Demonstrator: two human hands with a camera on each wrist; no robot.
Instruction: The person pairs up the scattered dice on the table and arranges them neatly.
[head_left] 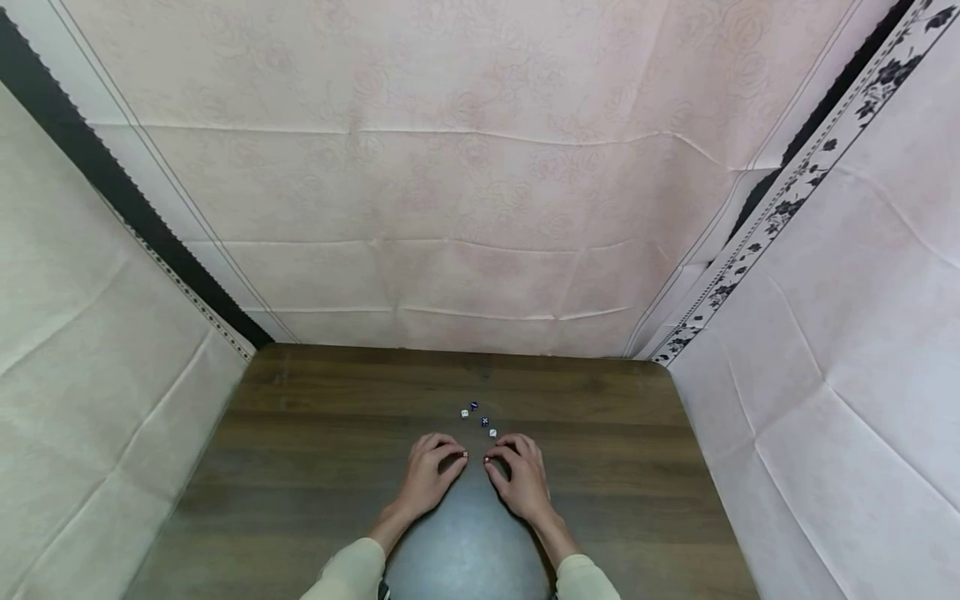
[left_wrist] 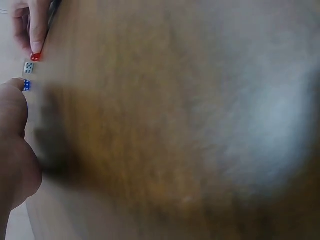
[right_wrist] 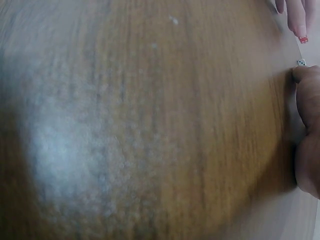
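Observation:
Both hands are over the near half of a wooden table, fingertips facing each other a short gap apart. Between thumb and fingers, my left hand (head_left: 432, 472) pinches a small red die (head_left: 465, 454), which also shows at those fingertips in the right wrist view. Opposite it, another red die (head_left: 486, 460) is pinched by my right hand (head_left: 523, 475); the left wrist view shows this red die (left_wrist: 35, 57) under the fingertip. Just beyond the hands lie a white die (head_left: 492, 432), a dark blue die (head_left: 484, 422), a second white die (head_left: 464, 413) and a second blue die (head_left: 474, 406).
The brown wooden table (head_left: 322, 433) has rounded far corners. Pale patterned cloth (head_left: 465, 183) hangs behind its far edge, with more cloth (head_left: 847, 350) at the right and left sides. A bright patch of glare lies between the forearms.

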